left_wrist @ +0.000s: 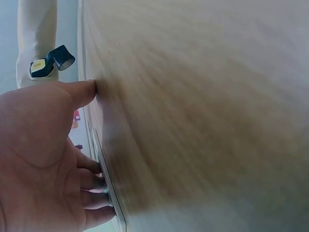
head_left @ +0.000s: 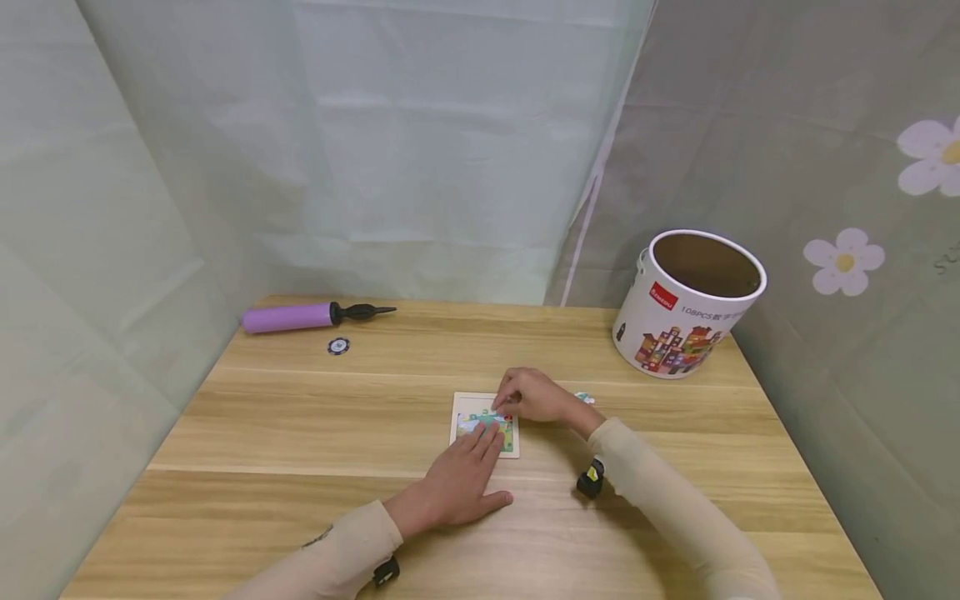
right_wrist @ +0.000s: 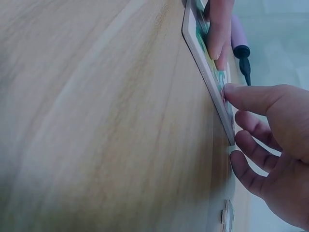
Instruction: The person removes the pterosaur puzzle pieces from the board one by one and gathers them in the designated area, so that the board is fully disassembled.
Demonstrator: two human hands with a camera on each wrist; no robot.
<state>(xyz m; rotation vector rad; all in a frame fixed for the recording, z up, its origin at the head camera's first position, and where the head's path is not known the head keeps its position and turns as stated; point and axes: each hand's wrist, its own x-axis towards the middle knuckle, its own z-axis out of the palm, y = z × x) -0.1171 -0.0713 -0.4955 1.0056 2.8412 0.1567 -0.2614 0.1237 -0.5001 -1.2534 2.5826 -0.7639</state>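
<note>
A small jigsaw puzzle board [head_left: 487, 400] with a pale frame and a colourful picture lies flat on the wooden table. Across its lower part rests my left hand [head_left: 461, 479], fingers straight, fingertips on the picture and thumb out on the tabletop. From the right, my right hand [head_left: 531, 395] reaches over the board's upper right with curled fingers. Its thumb [right_wrist: 244, 96] and forefinger pinch a puzzle piece at the picture, mostly hidden by the fingers. A loose puzzle piece [head_left: 583, 398] lies right of the board, partly behind the right wrist.
Toward the back left lie a purple hand pump [head_left: 292, 317] with a black nozzle and a round poker chip [head_left: 338, 346]. A large white bucket [head_left: 667, 333] with printed blocks stands at the back right. Hanging cloth [head_left: 450, 167] borders the table behind and at both sides.
</note>
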